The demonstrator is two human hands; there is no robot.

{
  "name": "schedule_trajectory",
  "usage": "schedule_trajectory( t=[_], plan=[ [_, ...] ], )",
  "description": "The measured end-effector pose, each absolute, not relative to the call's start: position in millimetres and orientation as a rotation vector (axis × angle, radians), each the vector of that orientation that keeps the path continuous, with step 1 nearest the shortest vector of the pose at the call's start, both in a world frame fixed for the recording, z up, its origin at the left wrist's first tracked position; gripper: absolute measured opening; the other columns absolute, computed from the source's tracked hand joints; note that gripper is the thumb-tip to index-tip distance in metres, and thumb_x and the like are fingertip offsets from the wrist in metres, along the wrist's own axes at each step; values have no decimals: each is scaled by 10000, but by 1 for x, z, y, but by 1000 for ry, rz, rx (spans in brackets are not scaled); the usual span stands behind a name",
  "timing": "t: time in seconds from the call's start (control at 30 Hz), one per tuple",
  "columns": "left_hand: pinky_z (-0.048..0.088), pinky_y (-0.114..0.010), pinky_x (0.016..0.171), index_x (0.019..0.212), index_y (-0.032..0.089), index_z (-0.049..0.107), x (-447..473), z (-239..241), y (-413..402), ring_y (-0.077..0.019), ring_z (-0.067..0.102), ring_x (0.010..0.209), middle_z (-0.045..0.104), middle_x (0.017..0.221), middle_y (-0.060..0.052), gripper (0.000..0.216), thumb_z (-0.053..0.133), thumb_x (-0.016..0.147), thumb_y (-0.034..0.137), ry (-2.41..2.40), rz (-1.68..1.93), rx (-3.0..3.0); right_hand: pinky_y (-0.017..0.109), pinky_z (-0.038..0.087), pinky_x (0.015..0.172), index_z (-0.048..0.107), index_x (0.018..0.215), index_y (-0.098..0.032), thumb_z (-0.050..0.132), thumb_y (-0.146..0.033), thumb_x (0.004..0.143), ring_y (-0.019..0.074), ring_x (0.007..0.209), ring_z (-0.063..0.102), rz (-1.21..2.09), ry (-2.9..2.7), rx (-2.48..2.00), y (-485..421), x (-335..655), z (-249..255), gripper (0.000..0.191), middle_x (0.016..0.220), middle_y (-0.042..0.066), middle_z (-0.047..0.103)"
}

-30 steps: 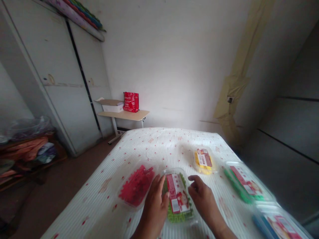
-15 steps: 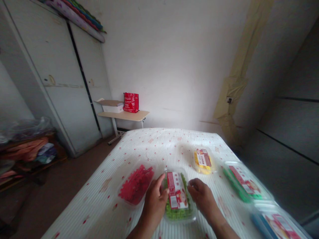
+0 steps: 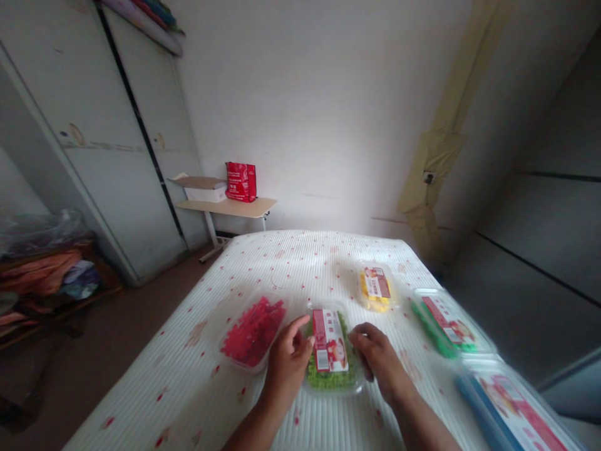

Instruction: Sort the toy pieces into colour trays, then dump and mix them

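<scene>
In the head view, a clear plastic box with light-green pieces and a red-white label (image 3: 330,351) lies at the near middle of the white red-spotted tablecloth (image 3: 188,382). The left hand (image 3: 287,356) is at its left side, thumb and forefinger spread apart. The right hand (image 3: 377,358) has bent fingers at the right edge; whether they pinch it, I cannot tell. A clear plastic box of red pieces (image 3: 253,332) lies left, and a clear labelled box of yellow pieces (image 3: 375,287) farther right.
</scene>
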State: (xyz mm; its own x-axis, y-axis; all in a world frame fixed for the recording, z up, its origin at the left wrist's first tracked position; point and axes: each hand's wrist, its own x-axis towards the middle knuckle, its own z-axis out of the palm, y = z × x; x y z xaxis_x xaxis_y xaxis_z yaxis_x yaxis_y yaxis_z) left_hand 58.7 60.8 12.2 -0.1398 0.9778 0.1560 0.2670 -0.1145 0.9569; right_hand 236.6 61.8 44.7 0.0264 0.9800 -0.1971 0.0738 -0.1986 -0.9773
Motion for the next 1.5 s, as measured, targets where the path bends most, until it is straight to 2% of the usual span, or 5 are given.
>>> schedule_trajectory(
  t=[0.57, 0.87, 1.07, 1.3, 1.5],
  plan=[
    [371, -208, 523, 1048, 187, 573, 62, 9, 53, -106, 442, 512, 422, 554, 74, 352, 568, 747, 369, 1504, 1394, 1361, 180, 192, 367, 474, 771, -188, 582, -429, 657, 53, 388, 325, 1204, -1226, -1372, 66, 239, 29, 287, 499, -77, 455],
    [307, -179, 397, 1188, 182, 473, 58, 17, 40, -60, 379, 420, 415, 587, 77, 545, 596, 723, 439, 1189, 1278, 1122, 201, 212, 412, 503, 775, -169, 559, -374, 679, 71, 421, 304, 996, -1296, -1394, 64, 236, 32, 233, 454, -98, 366],
    [391, -194, 414, 1324, 235, 293, 53, 16, 18, -71, 490, 447, 479, 666, 67, 806, 674, 638, 419, 1071, 1246, 887, 211, 222, 425, 534, 745, -166, 562, -376, 657, 80, 423, 322, 919, -1297, -1431, 63, 235, 36, 229, 438, -94, 358],
    [338, -180, 367, 1070, 186, 470, 60, 18, 13, -81, 492, 372, 483, 516, 101, 545, 701, 605, 351, 1070, 1273, 700, 202, 216, 402, 523, 780, -165, 593, -423, 642, 68, 414, 325, 1080, -1218, -1390, 64, 235, 30, 301, 474, -84, 415],
    [338, -182, 384, 981, 183, 485, 63, 18, 12, -66, 475, 370, 488, 512, 108, 426, 685, 617, 281, 1041, 1337, 638, 182, 174, 357, 485, 773, -188, 591, -442, 622, 47, 374, 312, 1307, -1102, -1402, 61, 234, 39, 313, 514, -82, 453]
  ],
)
